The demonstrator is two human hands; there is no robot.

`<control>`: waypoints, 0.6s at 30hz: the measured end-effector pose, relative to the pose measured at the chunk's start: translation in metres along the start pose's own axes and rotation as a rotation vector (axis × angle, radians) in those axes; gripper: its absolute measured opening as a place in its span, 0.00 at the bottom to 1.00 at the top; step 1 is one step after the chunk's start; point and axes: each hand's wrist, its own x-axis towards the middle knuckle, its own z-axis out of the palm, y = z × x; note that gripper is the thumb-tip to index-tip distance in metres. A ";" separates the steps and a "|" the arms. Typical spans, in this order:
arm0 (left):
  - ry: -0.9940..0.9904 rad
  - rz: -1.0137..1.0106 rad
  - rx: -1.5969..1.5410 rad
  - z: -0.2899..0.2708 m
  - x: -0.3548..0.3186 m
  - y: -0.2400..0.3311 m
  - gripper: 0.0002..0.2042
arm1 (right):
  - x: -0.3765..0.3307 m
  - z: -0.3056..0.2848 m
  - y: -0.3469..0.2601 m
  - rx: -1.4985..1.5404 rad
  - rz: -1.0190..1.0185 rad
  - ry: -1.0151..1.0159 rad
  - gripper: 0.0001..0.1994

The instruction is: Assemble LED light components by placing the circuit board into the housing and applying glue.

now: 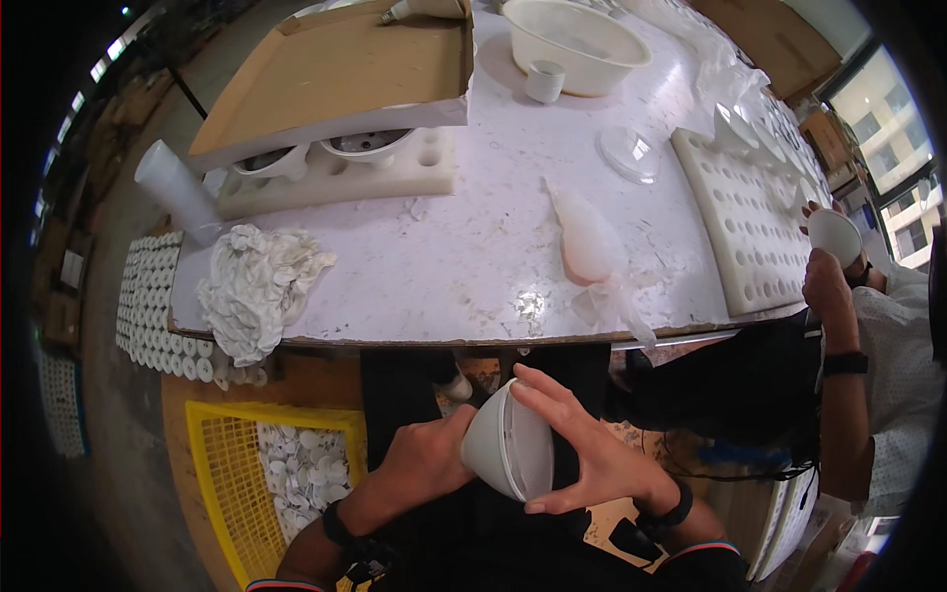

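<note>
In front of my body, below the table's front edge, I hold a white cone-shaped lamp housing [485,446] tilted on its side. Its wide rim faces right, with a translucent round cover [530,446] at the mouth. My left hand [422,456] is closed round the narrow end, which its fingers hide. The fingers and thumb of my right hand [597,449] span the rim from top to bottom. On the table beyond lies a plastic squeeze bag [589,247] of pale, pinkish filling. Farther back rests a transparent round cover [629,155].
A crumpled white cloth [258,288] hangs over the table's left front edge. Behind it, a cardboard tray [345,64] sits over lamp housings on a foam block [345,184]. A holed rack [742,232] and a co-worker's hand [827,281] are right. A yellow crate [212,474] stands lower left.
</note>
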 end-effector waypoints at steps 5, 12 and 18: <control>-0.019 -0.037 0.006 0.002 0.001 -0.001 0.18 | -0.002 0.006 0.007 -0.013 -0.019 0.006 0.51; -0.007 0.012 -0.043 0.005 0.000 0.003 0.20 | -0.003 0.019 0.023 -0.045 -0.083 0.115 0.47; -0.086 -0.027 0.020 0.001 0.005 0.010 0.20 | 0.010 0.022 0.016 0.138 0.013 0.234 0.33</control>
